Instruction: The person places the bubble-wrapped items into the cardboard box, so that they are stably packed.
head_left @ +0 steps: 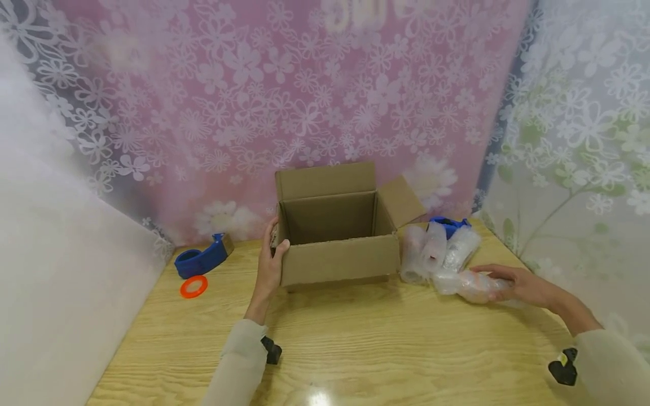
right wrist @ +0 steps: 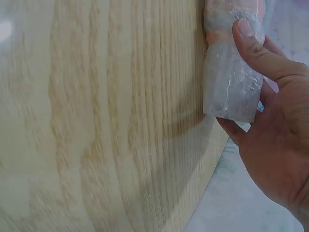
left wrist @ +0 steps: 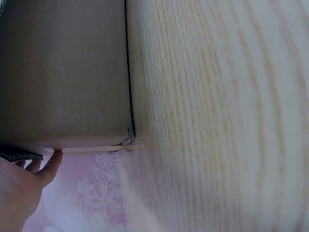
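Wrapped bundle (head_left: 474, 286) partly hidden by fingers (head_left: 495, 269)

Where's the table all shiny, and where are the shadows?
Head view: white glare on the table at the bottom edge; right wrist view: glare at upper left, a soft shadow beside the wrapped bundle and right hand; left wrist view: the box looks dim.

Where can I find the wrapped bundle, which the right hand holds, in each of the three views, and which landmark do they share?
Head: the wrapped bundle is right of centre, in the lower half, held by the right hand.
Left wrist: it is not in this picture.
Right wrist: it is at the upper right, cut off by the top edge.
Shared landmark: the wooden table, whose grain shows in all three.
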Demonstrator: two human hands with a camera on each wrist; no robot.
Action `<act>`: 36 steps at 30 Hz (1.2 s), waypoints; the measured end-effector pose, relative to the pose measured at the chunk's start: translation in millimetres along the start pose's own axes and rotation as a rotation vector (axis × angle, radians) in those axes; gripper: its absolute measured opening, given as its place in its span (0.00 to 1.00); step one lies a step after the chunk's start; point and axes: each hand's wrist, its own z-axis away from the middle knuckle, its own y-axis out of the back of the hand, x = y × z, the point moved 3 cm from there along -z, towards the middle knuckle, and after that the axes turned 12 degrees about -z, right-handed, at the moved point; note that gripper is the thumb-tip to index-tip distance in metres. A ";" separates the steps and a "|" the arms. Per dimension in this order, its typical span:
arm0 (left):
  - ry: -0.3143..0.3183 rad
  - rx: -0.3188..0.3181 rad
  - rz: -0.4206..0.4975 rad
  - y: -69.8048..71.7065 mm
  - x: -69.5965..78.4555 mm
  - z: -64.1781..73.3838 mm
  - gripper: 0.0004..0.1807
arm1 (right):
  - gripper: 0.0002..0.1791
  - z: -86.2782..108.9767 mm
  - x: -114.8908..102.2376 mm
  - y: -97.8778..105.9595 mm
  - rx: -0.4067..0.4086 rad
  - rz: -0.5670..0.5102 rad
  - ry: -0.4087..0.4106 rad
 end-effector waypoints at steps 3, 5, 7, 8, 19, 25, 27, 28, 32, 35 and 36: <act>-0.006 -0.009 0.000 3.6 11.3 3.5 0.36 | 0.32 0.9 -6.1 -2.2 0.004 0.014 0.029; -0.011 -0.014 0.002 3.6 10.0 3.4 0.36 | 0.31 2.2 -11.5 -1.7 -0.007 0.013 0.043; -0.011 -0.022 0.000 4.0 9.3 3.1 0.36 | 0.31 3.8 -18.5 -0.3 -0.023 0.009 0.051; -0.008 -0.023 0.000 4.6 9.2 3.2 0.36 | 0.31 4.3 -21.8 0.8 -0.030 0.003 0.052; -0.009 -0.016 -0.010 3.6 10.2 -0.3 0.36 | 0.33 12.2 -64.2 17.7 -0.039 0.010 0.015; 0.002 -0.021 -0.015 2.1 9.1 -0.3 0.35 | 0.34 10.1 -96.4 30.6 0.007 0.003 0.065; 0.011 -0.026 -0.012 2.9 9.3 -0.1 0.36 | 0.35 6.5 -112.8 34.9 0.038 -0.004 0.093; 0.014 -0.029 -0.013 3.3 9.3 -0.1 0.36 | 0.35 4.0 -121.5 36.8 0.051 0.000 0.109; 0.024 -0.038 -0.012 5.4 9.3 -0.1 0.36 | 0.36 -9.7 -158.8 40.5 0.078 0.014 0.171; 0.023 -0.043 -0.006 6.2 8.9 0.4 0.36 | 0.36 -22.1 -184.9 39.5 0.088 0.049 0.186; 0.023 -0.044 -0.003 6.2 8.6 0.8 0.36 | 0.36 -26.2 -192.9 38.2 0.094 0.065 0.184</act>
